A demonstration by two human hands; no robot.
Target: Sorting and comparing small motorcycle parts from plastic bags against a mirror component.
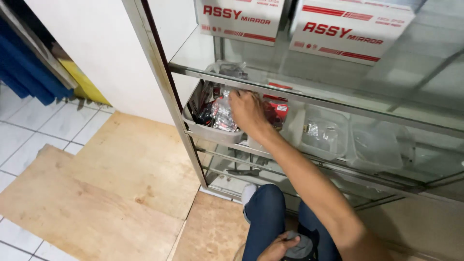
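Glass shelves fill the cabinet; the right hand (247, 110) digs into the grey tray (212, 133), fingers curled on small plastic packets (223, 115). Better lift 1 packet gently. Below the tray, the left hand (278, 246) grips a grey object (299, 245).

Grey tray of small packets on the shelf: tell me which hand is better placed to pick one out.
The right hand: it already reaches into the grey tray, over the small packets. The left hand is down at the lap, holding a grey object.
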